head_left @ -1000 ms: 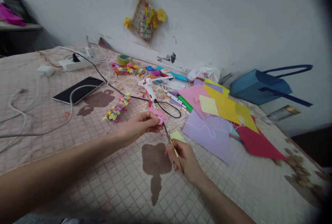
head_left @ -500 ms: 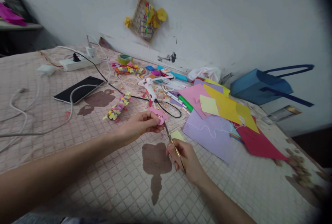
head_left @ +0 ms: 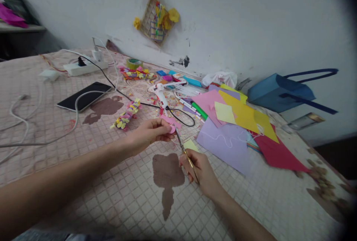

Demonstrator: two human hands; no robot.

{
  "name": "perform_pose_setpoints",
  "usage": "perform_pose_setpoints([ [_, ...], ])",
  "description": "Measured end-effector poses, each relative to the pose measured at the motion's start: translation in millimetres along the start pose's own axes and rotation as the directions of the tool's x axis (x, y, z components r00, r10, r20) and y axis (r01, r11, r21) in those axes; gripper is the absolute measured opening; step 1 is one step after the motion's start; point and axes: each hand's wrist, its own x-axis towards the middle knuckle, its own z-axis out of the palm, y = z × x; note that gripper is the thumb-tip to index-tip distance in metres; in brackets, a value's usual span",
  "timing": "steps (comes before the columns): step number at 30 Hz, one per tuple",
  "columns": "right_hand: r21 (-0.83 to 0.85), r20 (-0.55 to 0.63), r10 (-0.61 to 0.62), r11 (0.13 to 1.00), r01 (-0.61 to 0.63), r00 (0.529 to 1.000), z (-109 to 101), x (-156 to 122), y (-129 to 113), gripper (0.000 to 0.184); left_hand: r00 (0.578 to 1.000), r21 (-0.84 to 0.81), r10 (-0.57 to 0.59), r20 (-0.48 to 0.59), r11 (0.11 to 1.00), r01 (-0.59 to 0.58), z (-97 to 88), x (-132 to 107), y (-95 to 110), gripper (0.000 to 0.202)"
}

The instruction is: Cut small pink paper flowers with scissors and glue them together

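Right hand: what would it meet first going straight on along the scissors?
With the scissors leading, probably the pink paper in the left hand; tips look right at it, depth unclear.

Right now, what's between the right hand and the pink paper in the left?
The head view shows scissors reaching from the right hand toward the pink paper.

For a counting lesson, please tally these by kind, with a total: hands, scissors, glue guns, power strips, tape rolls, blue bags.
Hands: 2 (left hand, right hand)
Scissors: 1
Glue gun: 1
Power strip: 1
Tape roll: 1
Blue bag: 1
Total: 7
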Motion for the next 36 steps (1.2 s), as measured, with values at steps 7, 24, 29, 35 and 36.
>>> perform_pose_setpoints([
  [7, -0.023, 0.001, 0.011, 1.000, -0.011, 1.000, -1.3, 1.3, 3.0, 0.041, 1.000, 0.011, -0.002, -0.017, 1.000, 0.002, -2.6, 1.3, 1.3, 0.014],
  [24, -0.081, -0.013, -0.019, 0.997, 0.018, 1.000, -1.9, 0.9, 4.5, 0.037, 0.999, 0.009, -0.049, 0.010, 0.999, 0.049, -2.7, 0.5, -1.5, 0.017],
  [29, -0.072, -0.015, -0.019, 0.997, 0.018, 1.000, -0.8, 1.2, 3.9, 0.040, 0.998, -0.018, -0.047, -0.036, 0.999, 0.046, -2.1, 1.1, 1.5, 0.015],
  [35, -0.088, -0.015, -0.020, 0.996, 0.019, 1.000, -0.7, 2.3, 3.3, 0.040, 0.999, -0.053, -0.031, -0.033, 0.998, 0.029, -3.1, 1.8, -0.5, 0.014],
  [36, -0.086, -0.014, -0.021, 0.996, 0.019, 1.000, -0.6, 2.4, 3.5, 0.040, 0.999, -0.057, -0.030, -0.029, 0.998, 0.028, -3.3, 1.6, -0.8, 0.014],
])
